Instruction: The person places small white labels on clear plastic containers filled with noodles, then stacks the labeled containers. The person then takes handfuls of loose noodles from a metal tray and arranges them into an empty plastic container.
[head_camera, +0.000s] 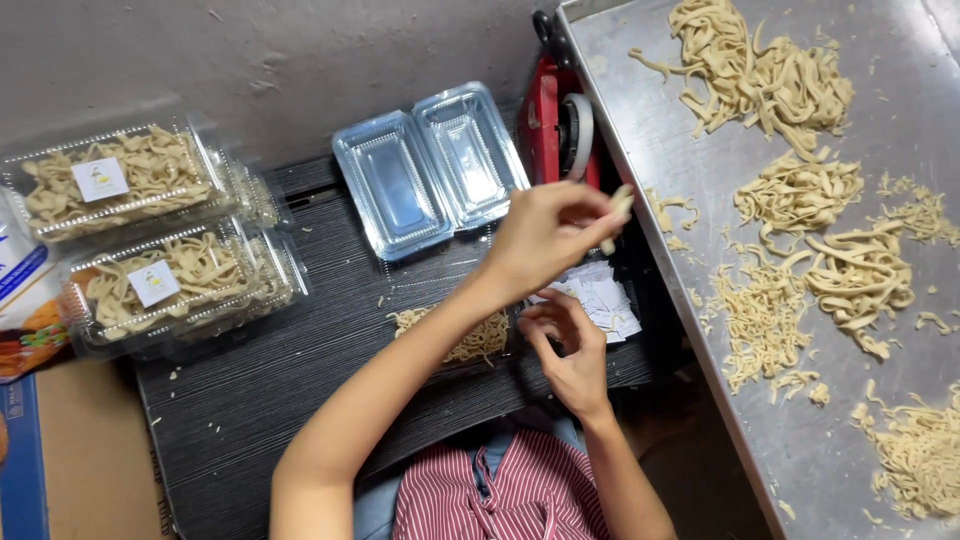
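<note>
Two closed clear packs (150, 240) of noodles, each bearing a white label, are sitting at frame left; an open empty clear pack (430, 165) is lying upper centre. Left hand (545, 235) is reaching across, fingers pinching a noodle strip (617, 212) at centre. Right hand (570, 350) is hovering below, fingers curled, near white labels (600, 295) on the dark counter (270, 380).

One head-worn view, looking steeply down, close over a dark table (260, 400). Steel tray (900, 130) runs 12 to 5 o'clock; wall, probably, at 11. No second view.
</note>
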